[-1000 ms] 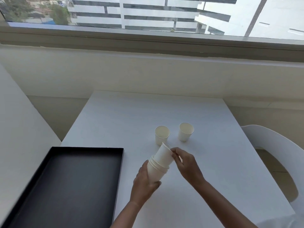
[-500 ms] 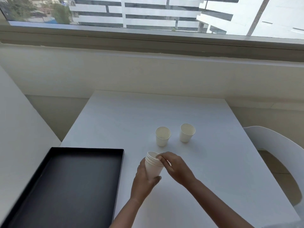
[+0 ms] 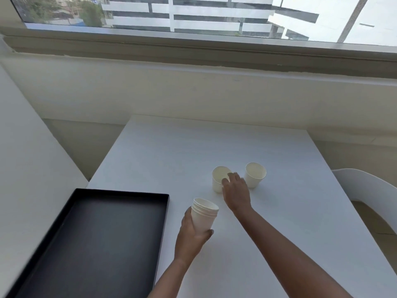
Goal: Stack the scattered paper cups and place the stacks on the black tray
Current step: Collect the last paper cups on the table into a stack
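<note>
White table (image 3: pixel 171 151) — on it black tray (image 3: pixel 120 193), left cup (image 3: pixel 217 184), right cup (image 3: pixel 255 175).

Far half of the white square table (image 3: pixel 193 147) is bare, and I can sweep a hand across it. Mid-right, two upright white paper cups stand near each other, left cup (image 3: pixel 217 182) and right cup (image 3: pixel 255 174). The right hand (image 3: pixel 236 192) sits against the left cup and partly fills the gap. The stack of nested white paper cups (image 3: pixel 203 216), held in the left hand (image 3: pixel 190 237), blocks the lane just right of the black rectangular tray (image 3: pixel 122 192). Tray floor is open from above, with a raised rim to get over. White plastic chair (image 3: pixel 369 186) stands just beside the table's right edge.
</note>
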Action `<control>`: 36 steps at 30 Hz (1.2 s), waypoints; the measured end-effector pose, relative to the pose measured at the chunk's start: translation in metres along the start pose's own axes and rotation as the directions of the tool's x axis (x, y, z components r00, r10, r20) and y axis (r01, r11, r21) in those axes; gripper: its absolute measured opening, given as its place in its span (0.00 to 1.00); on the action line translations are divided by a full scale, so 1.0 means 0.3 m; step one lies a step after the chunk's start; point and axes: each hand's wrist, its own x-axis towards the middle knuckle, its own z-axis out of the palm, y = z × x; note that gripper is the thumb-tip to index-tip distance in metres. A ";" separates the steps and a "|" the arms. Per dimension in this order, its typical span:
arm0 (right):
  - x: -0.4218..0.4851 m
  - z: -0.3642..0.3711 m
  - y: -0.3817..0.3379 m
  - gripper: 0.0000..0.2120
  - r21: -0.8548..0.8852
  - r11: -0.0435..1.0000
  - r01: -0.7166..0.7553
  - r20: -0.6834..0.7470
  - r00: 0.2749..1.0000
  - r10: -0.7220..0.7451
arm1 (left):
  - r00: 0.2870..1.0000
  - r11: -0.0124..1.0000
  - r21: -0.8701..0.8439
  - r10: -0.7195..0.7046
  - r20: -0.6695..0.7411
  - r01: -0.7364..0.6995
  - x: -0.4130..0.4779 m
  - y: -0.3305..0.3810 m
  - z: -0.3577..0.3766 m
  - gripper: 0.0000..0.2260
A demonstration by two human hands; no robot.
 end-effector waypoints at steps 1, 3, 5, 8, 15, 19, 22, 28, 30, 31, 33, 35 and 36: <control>0.006 0.002 0.000 0.15 0.000 1.000 0.007 -0.008 1.000 -0.007 | 1.000 1.000 0.002 -0.004 0.002 0.004 0.001 -0.002 -0.002 0.34; 0.005 -0.004 -0.002 0.15 0.024 1.000 0.013 -0.044 0.999 -0.012 | 1.000 1.000 0.009 -0.005 0.004 0.005 0.003 -0.006 -0.007 0.34; -0.015 -0.024 -0.009 0.13 0.093 0.996 0.006 -0.118 0.993 0.006 | 1.000 1.000 0.012 -0.004 0.003 0.004 0.004 -0.011 -0.012 0.34; -0.071 -0.074 -0.032 0.08 0.300 0.954 0.023 -0.265 0.962 0.060 | 1.000 1.000 0.018 0.004 0.000 -0.004 0.005 -0.014 -0.019 0.34; -0.216 -0.156 -0.070 0.07 0.576 0.812 0.098 -0.306 0.947 0.102 | 1.000 1.000 -0.027 0.009 0.000 -0.009 -0.005 -0.018 -0.029 0.35; -0.261 -0.151 -0.084 0.08 0.606 0.787 0.118 -0.277 0.958 0.069 | 0.999 0.998 -0.056 0.038 0.013 -0.038 -0.018 -0.010 -0.024 0.35; -0.283 -0.134 -0.094 0.09 0.605 0.786 0.125 -0.224 0.974 0.018 | 0.997 0.995 -0.075 0.069 0.030 -0.066 -0.025 -0.001 -0.017 0.34; -0.322 -0.093 -0.100 0.11 0.591 0.790 0.161 -0.142 0.985 -0.094 | 0.995 0.993 -0.079 0.092 0.034 -0.089 -0.025 -0.003 -0.014 0.33; -0.326 -0.085 -0.096 0.11 0.604 0.781 0.158 -0.113 0.987 -0.112 | 0.995 0.994 -0.065 0.090 0.034 -0.087 -0.023 -0.010 -0.015 0.34; -0.325 -0.082 -0.091 0.10 0.610 0.776 0.159 -0.107 0.987 -0.118 | 0.996 0.995 -0.061 0.085 0.035 -0.083 -0.023 -0.012 -0.015 0.34; -0.315 -0.081 -0.075 0.09 0.613 0.774 0.161 -0.127 0.986 -0.104 | 0.997 0.995 -0.061 0.075 0.028 -0.074 -0.023 -0.020 -0.017 0.34; -0.292 -0.083 -0.049 0.08 0.593 0.791 0.150 -0.181 0.982 -0.050 | 0.997 0.996 -0.058 0.071 0.015 -0.070 -0.020 -0.028 -0.019 0.34; -0.276 -0.083 -0.031 0.07 0.573 0.807 0.142 -0.218 0.976 -0.017 | 0.998 0.996 -0.053 0.069 0.011 -0.068 -0.018 -0.030 -0.019 0.34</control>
